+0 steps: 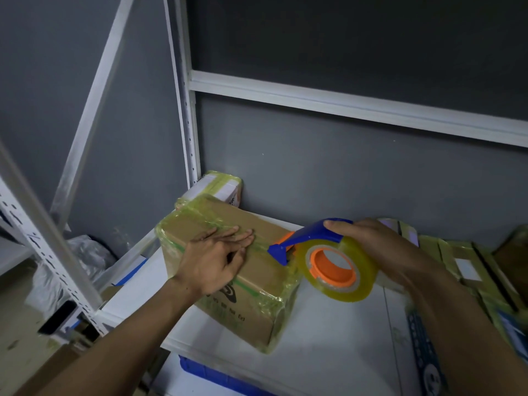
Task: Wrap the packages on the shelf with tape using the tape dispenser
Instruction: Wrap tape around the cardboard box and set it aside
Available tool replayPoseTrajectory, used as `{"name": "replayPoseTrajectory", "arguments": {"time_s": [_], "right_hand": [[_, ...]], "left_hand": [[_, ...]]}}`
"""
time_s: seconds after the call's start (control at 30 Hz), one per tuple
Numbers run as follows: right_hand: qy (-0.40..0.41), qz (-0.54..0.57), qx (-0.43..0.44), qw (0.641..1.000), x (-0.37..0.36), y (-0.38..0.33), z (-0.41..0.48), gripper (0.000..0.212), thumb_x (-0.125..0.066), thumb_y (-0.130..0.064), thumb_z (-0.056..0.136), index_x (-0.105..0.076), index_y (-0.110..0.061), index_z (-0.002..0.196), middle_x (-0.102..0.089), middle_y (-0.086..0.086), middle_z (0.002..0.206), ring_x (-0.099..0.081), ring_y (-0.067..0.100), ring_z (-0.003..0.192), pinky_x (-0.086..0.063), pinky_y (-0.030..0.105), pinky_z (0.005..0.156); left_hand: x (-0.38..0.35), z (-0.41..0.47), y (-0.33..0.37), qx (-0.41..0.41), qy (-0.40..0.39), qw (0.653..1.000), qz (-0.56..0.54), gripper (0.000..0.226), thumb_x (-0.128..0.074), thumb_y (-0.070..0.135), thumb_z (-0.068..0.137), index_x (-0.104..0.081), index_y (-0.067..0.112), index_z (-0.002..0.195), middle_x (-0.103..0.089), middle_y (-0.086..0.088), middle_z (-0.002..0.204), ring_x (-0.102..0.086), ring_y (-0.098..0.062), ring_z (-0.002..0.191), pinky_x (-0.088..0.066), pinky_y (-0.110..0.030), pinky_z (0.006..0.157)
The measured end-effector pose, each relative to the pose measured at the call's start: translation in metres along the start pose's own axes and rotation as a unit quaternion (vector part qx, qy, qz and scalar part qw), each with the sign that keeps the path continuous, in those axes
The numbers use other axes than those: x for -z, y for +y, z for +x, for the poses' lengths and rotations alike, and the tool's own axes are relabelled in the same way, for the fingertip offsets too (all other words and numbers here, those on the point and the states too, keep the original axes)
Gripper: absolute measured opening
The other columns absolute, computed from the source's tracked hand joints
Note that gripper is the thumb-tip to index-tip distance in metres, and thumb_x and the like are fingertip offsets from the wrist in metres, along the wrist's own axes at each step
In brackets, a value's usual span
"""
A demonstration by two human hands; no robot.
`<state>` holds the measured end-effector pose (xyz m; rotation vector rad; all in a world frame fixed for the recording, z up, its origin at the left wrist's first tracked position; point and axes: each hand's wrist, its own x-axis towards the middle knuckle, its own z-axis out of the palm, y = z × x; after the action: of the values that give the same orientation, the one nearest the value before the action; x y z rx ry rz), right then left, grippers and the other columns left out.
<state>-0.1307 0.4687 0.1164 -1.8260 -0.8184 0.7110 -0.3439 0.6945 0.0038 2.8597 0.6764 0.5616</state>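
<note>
A brown cardboard box (257,307), wrapped at its edges in yellowish clear tape, lies on the white shelf (328,347). My left hand (217,258) presses flat on the box's top, fingers straight over a strip of tape. My right hand (380,247) grips the blue tape dispenser (308,235) from above. Its yellowish tape roll (360,284) with an orange core hangs at the box's right end. The dispenser's blue nose touches the box top just right of my left fingertips.
A smaller taped white package (220,185) stands behind the box against the grey wall. Several taped packages (463,261) lie at the right under my right arm. White shelf uprights (188,115) rise at the left. A blue bin (217,375) sits below the shelf.
</note>
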Motion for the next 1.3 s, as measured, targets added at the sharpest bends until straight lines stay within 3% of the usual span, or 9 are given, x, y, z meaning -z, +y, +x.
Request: {"name": "replayPoseTrajectory", "arguments": {"time_s": [0.2, 0.3, 0.47, 0.7, 0.87, 0.97, 1.07, 1.13, 1.3], "right_hand": [[-0.017, 0.022, -0.025, 0.999, 0.002, 0.011, -0.010, 0.031, -0.072, -0.038, 0.092, -0.082, -0.009, 0.099, -0.081, 0.011, 0.098, -0.077, 0.030, 0.100, -0.056, 0.044, 0.101], [-0.017, 0.019, -0.027, 0.999, 0.002, 0.014, -0.011, 0.033, -0.073, -0.040, 0.091, -0.082, -0.009, 0.097, -0.081, 0.012, 0.096, -0.077, 0.031, 0.098, -0.057, 0.041, 0.095], [-0.026, 0.041, -0.025, 0.999, 0.005, 0.022, -0.010, 0.032, -0.072, -0.042, 0.092, -0.082, -0.014, 0.104, -0.081, 0.006, 0.101, -0.077, 0.020, 0.097, -0.055, 0.014, 0.068], [-0.046, 0.057, -0.031, 0.997, 0.008, 0.031, -0.015, 0.049, -0.079, -0.054, 0.073, -0.083, -0.014, 0.100, -0.081, 0.012, 0.098, -0.078, 0.030, 0.095, -0.060, 0.044, 0.095], [-0.072, 0.090, -0.009, 0.993, 0.031, 0.050, -0.029, 0.030, -0.076, -0.057, 0.075, -0.086, -0.030, 0.084, -0.081, -0.005, 0.082, -0.074, -0.003, 0.077, -0.050, 0.004, 0.059], [-0.057, 0.107, -0.025, 0.992, 0.037, 0.067, -0.037, 0.065, -0.078, -0.062, 0.061, -0.083, -0.013, 0.103, -0.080, 0.016, 0.100, -0.078, 0.021, 0.093, -0.062, 0.026, 0.079], [-0.042, 0.144, -0.041, 0.988, 0.033, 0.082, -0.043, 0.055, -0.080, -0.054, 0.067, -0.083, -0.013, 0.103, -0.078, 0.021, 0.105, -0.074, 0.041, 0.104, -0.055, 0.052, 0.099], [-0.045, 0.162, -0.041, 0.985, 0.031, 0.091, -0.045, 0.045, -0.084, -0.049, 0.071, -0.084, -0.018, 0.103, -0.078, 0.020, 0.108, -0.074, 0.039, 0.105, -0.055, 0.052, 0.101], [-0.052, 0.171, -0.032, 0.983, 0.025, 0.111, -0.048, 0.043, -0.077, -0.053, 0.066, -0.084, -0.020, 0.093, -0.079, 0.017, 0.098, -0.075, 0.029, 0.088, -0.054, 0.045, 0.088]], "left_hand": [[0.005, -0.001, 0.007, -0.010, -0.015, 1.000, 0.010, 0.057, -0.022, 0.059, 0.097, -0.038, 0.048, 0.150, -0.030, 0.036, 0.152, -0.019, 0.008, 0.148, -0.013, -0.032, 0.125], [0.010, -0.005, 0.024, -0.032, -0.021, 0.999, -0.038, 0.071, -0.030, 0.055, 0.090, -0.021, 0.042, 0.159, -0.036, 0.019, 0.157, -0.023, -0.003, 0.151, -0.018, -0.034, 0.123], [-0.001, -0.008, 0.059, -0.052, -0.022, 0.996, -0.072, 0.075, -0.038, 0.062, 0.088, -0.030, 0.036, 0.158, -0.035, 0.020, 0.158, -0.023, 0.003, 0.149, -0.028, -0.037, 0.122], [-0.005, -0.010, 0.066, -0.022, 0.050, 0.998, -0.015, 0.084, -0.028, 0.094, 0.080, -0.054, 0.043, 0.142, -0.052, 0.025, 0.143, -0.043, 0.006, 0.135, -0.039, -0.026, 0.107], [-0.007, -0.009, 0.067, -0.014, 0.025, 1.000, -0.001, 0.087, -0.022, 0.095, 0.081, -0.054, 0.042, 0.143, -0.047, 0.029, 0.146, -0.037, 0.009, 0.139, -0.037, -0.023, 0.109], [-0.007, -0.008, 0.067, -0.019, 0.018, 1.000, 0.012, 0.089, -0.018, 0.095, 0.081, -0.049, 0.042, 0.147, -0.041, 0.030, 0.149, -0.030, 0.010, 0.141, -0.037, -0.023, 0.113], [-0.002, -0.009, 0.071, -0.030, 0.012, 0.999, 0.021, 0.105, -0.020, 0.102, 0.070, -0.042, 0.040, 0.151, -0.046, 0.021, 0.150, -0.039, 0.001, 0.141, -0.043, -0.033, 0.112], [0.002, -0.011, 0.077, -0.037, 0.010, 0.999, 0.037, 0.116, -0.026, 0.107, 0.060, -0.034, 0.041, 0.155, -0.050, 0.013, 0.150, -0.048, -0.009, 0.138, -0.047, -0.039, 0.107], [0.000, -0.008, 0.087, -0.040, -0.115, 0.992, 0.020, 0.103, -0.036, 0.095, 0.070, -0.001, 0.054, 0.156, 0.000, 0.029, 0.165, -0.002, -0.005, 0.155, -0.006, -0.040, 0.127]]}}
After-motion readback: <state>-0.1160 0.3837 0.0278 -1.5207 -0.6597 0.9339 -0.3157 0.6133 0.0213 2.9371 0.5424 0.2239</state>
